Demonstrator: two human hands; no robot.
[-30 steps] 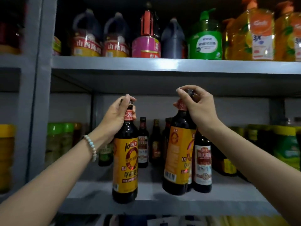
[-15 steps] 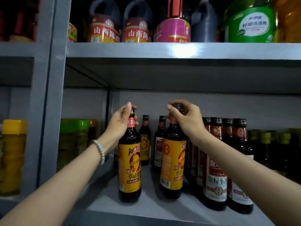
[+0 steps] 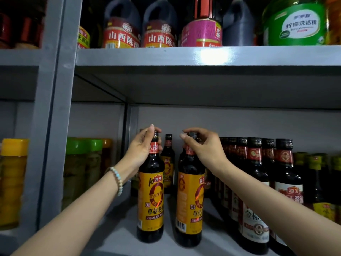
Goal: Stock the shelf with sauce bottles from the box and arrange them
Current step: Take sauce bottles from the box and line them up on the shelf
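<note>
Two dark sauce bottles with yellow labels stand upright side by side on the grey shelf [image 3: 121, 235]. My left hand [image 3: 142, 146] grips the neck and cap of the left bottle [image 3: 151, 204]. My right hand [image 3: 204, 146] holds the cap of the right bottle [image 3: 190, 207] with curled fingers. Both bottles rest on the shelf board near its front. Behind them stand smaller bottles [image 3: 168, 163] of the same yellow label. The box is out of view.
Rows of dark bottles with white and red labels [image 3: 254, 200] fill the shelf to the right. Jars with green and yellow lids [image 3: 83, 163] sit in the left bay behind a grey upright [image 3: 53, 126]. Large jugs [image 3: 121, 28] crowd the upper shelf.
Both bottles moved from the shelf's front edge deeper in and now stand on the board. The camera came closer and dropped lower.
</note>
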